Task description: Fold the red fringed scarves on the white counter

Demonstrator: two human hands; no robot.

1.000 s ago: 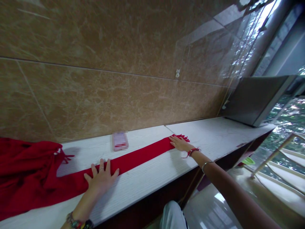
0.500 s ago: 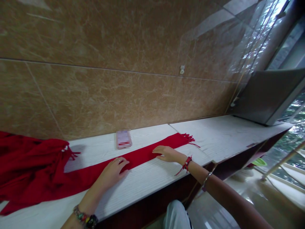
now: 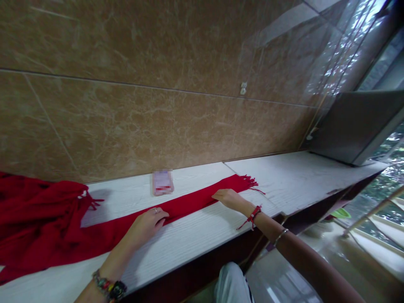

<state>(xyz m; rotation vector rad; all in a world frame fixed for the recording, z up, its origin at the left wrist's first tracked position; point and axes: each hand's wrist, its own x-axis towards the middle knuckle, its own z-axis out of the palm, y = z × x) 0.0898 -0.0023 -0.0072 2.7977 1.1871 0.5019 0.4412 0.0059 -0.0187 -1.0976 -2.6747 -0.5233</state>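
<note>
Scarf [image 3: 189,204] is looking soft, light; left hand [image 3: 147,226] and right hand [image 3: 232,199] are pinching its near edge, seemingly fitting.

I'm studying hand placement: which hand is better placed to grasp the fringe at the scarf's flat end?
Probably the right hand: it touches the red scarf closer to that fringe, while the left hand is nearer the bunched part.
</note>
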